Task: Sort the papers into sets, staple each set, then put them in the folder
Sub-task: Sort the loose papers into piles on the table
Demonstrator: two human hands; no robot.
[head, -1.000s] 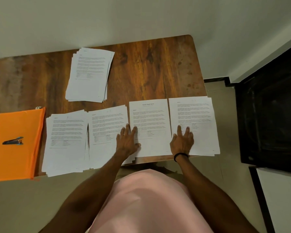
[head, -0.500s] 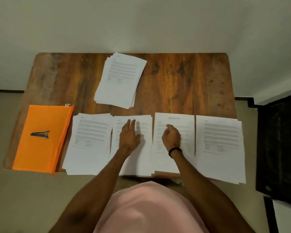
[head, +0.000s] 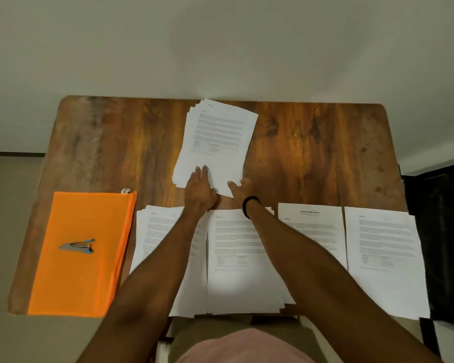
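White, limp, slippery-looking paper stack point(head: 218, 137), best pinched at near edge: pressed there with straight fingers of left hand point(head: 199, 188); grip of right hand point(head: 240, 187) untellable.

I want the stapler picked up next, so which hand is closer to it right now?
Left. The left hand touches the near edge of the far stack, beyond and right of the stapler; the right hand is farther right at the same stack.

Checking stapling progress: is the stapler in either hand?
No, the stapler lies on the orange folder; the left hand and right hand touch the far paper stack.
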